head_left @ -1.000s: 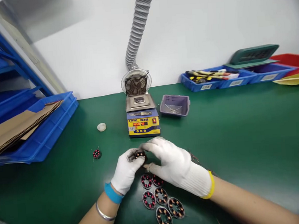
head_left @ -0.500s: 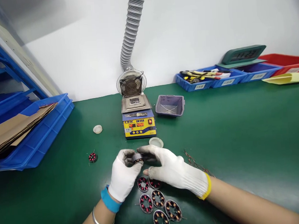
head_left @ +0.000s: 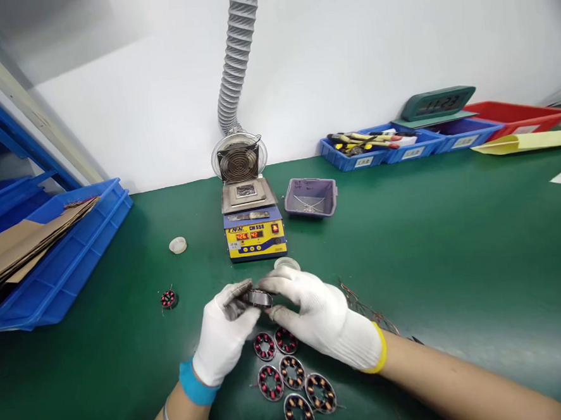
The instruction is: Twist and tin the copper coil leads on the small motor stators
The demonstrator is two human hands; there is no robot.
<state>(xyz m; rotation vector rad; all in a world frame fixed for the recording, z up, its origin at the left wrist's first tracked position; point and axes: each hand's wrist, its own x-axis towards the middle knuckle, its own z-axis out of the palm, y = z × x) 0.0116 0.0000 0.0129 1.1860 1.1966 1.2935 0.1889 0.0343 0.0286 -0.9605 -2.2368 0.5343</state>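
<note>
- While the left hand [head_left: 226, 334], in a white knitted glove with blue cuff, was closed around one end of a dark metal ring-shaped part [head_left: 259, 299], this part stayed above the green tabletop [head_left: 129, 377], in the lower centre of the frame.
- The right hand [head_left: 320, 315], in a white knitted glove with yellow cuff, had its bent fingers and thumb at the other end of the part; how firmly they pressed, I could not tell.
- Below the hands lay three round rings with red coils [head_left: 278, 387] and three round rings with copper-coloured coils [head_left: 298, 379].
- Left of centre there was one small round piece with red coils [head_left: 169, 299], apart from the others, and above it a white round shallow cap [head_left: 178, 245].
- In the centre stood a yellow-and-blue boxy machine [head_left: 256, 240] with lit red digits, and just beside it a purple-grey plastic bin [head_left: 316, 213].
- Right of the right hand lay thin brown wire strands [head_left: 367, 306].
</note>
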